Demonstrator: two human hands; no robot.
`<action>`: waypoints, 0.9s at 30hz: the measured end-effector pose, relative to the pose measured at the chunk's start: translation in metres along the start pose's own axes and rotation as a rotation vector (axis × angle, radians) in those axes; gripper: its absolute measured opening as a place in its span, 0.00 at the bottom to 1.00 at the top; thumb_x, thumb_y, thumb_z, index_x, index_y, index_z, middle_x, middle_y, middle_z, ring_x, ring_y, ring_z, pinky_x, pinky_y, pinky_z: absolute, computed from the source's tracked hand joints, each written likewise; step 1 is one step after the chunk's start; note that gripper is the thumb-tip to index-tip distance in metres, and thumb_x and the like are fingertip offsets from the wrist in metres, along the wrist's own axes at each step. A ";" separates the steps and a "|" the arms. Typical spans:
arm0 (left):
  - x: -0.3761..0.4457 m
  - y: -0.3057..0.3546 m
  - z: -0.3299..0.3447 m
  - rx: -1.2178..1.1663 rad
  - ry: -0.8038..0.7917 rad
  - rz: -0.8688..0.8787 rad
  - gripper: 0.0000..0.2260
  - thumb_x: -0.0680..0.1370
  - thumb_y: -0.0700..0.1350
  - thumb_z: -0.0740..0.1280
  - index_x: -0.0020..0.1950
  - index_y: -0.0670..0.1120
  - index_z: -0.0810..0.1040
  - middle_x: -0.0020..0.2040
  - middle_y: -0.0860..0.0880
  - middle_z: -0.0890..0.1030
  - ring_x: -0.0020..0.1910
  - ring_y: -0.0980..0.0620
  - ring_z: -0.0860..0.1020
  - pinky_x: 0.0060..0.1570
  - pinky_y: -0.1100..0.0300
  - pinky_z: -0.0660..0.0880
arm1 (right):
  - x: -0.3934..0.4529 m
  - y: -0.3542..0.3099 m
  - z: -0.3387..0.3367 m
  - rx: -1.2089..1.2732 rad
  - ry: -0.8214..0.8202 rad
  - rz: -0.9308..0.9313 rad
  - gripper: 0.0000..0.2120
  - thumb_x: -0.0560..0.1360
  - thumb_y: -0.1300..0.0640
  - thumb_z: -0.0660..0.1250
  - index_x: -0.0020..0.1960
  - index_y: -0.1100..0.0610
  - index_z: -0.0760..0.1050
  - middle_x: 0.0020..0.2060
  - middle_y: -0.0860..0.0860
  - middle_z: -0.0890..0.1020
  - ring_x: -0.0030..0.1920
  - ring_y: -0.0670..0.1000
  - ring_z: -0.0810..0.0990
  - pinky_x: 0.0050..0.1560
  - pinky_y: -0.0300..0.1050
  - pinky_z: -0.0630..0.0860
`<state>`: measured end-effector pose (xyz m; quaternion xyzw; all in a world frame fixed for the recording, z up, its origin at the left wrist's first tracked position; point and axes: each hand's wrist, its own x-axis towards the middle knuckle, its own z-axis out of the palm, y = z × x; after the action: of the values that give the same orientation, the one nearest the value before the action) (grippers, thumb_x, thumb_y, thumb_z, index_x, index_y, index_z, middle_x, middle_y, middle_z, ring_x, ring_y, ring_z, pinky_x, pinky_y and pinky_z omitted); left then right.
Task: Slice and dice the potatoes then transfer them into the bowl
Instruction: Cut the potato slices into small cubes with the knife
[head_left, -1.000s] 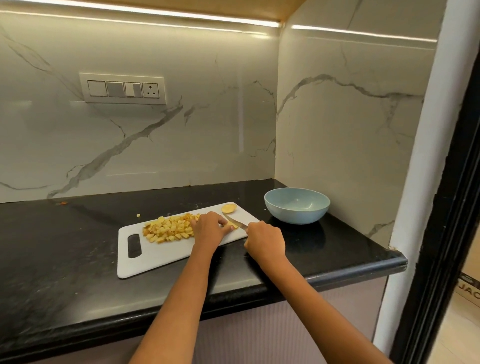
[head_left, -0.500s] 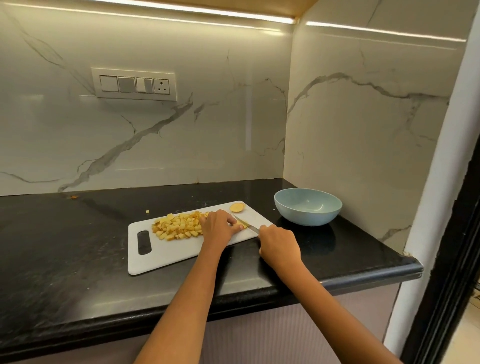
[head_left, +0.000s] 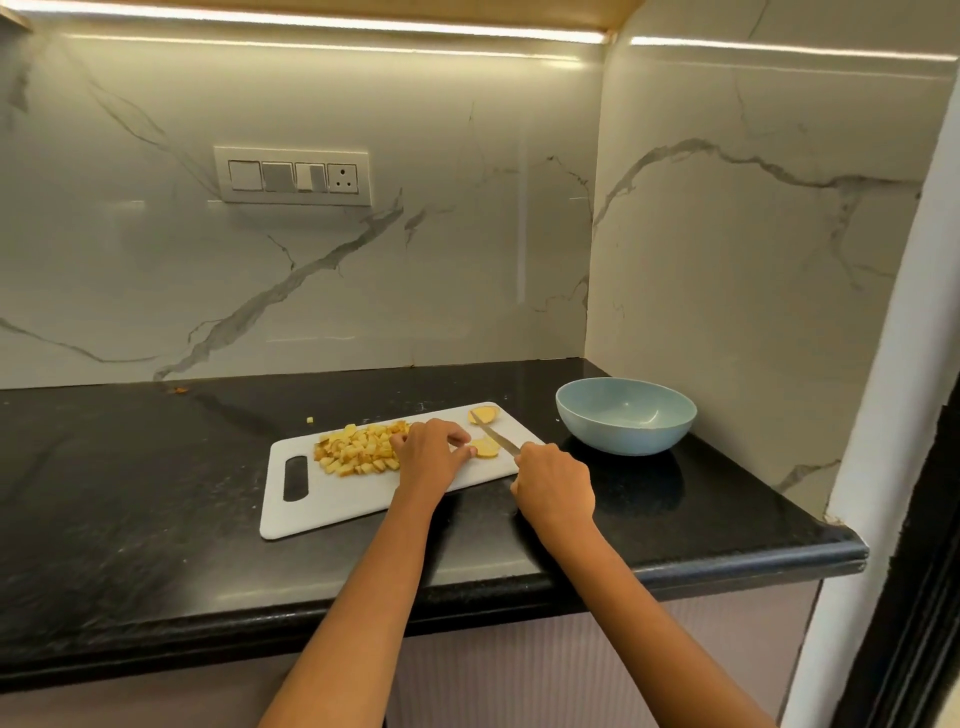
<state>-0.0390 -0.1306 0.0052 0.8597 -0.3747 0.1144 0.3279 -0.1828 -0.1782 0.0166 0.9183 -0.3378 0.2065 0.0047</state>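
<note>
A white cutting board (head_left: 332, 506) lies on the black counter. A pile of diced potato (head_left: 358, 449) covers its middle. My left hand (head_left: 431, 452) pinches a potato slice (head_left: 487, 448) near the board's right end. My right hand (head_left: 553, 483) grips the handle of a knife (head_left: 493, 439), whose blade points away across that slice. Another potato slice (head_left: 484, 414) lies at the board's far right corner. The light blue bowl (head_left: 626, 415) stands to the right of the board with nothing in it.
One stray potato cube (head_left: 310, 420) lies on the black counter (head_left: 130, 493) behind the board. The marble walls meet in a corner behind the bowl. A switch panel (head_left: 293, 176) is on the back wall. The counter ends at the right by a white pillar.
The slice under my left hand now shows beside the fingers, with the blade across it. The camera has shifted, so the whole scene sits further right in the frame.
</note>
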 end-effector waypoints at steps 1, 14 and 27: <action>0.000 0.002 0.000 0.023 -0.010 0.005 0.08 0.75 0.49 0.68 0.53 0.51 0.82 0.54 0.53 0.81 0.59 0.52 0.73 0.57 0.55 0.59 | 0.000 0.000 0.000 0.004 -0.006 -0.008 0.11 0.80 0.56 0.58 0.59 0.58 0.72 0.53 0.54 0.78 0.50 0.52 0.79 0.41 0.41 0.67; 0.000 0.006 0.000 0.080 -0.033 0.060 0.06 0.76 0.49 0.67 0.49 0.54 0.83 0.54 0.55 0.81 0.59 0.53 0.72 0.58 0.55 0.57 | 0.000 -0.006 0.000 -0.065 -0.019 -0.089 0.10 0.79 0.59 0.58 0.58 0.60 0.73 0.53 0.55 0.79 0.51 0.53 0.79 0.42 0.41 0.69; -0.003 0.010 -0.001 0.158 -0.007 0.059 0.06 0.76 0.49 0.67 0.49 0.53 0.83 0.53 0.54 0.81 0.58 0.51 0.72 0.60 0.53 0.59 | -0.008 -0.008 -0.003 -0.139 -0.043 -0.146 0.10 0.80 0.63 0.56 0.57 0.61 0.74 0.52 0.56 0.79 0.49 0.53 0.80 0.41 0.41 0.69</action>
<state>-0.0484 -0.1333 0.0090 0.8719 -0.3906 0.1503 0.2543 -0.1843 -0.1663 0.0171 0.9421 -0.2837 0.1618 0.0764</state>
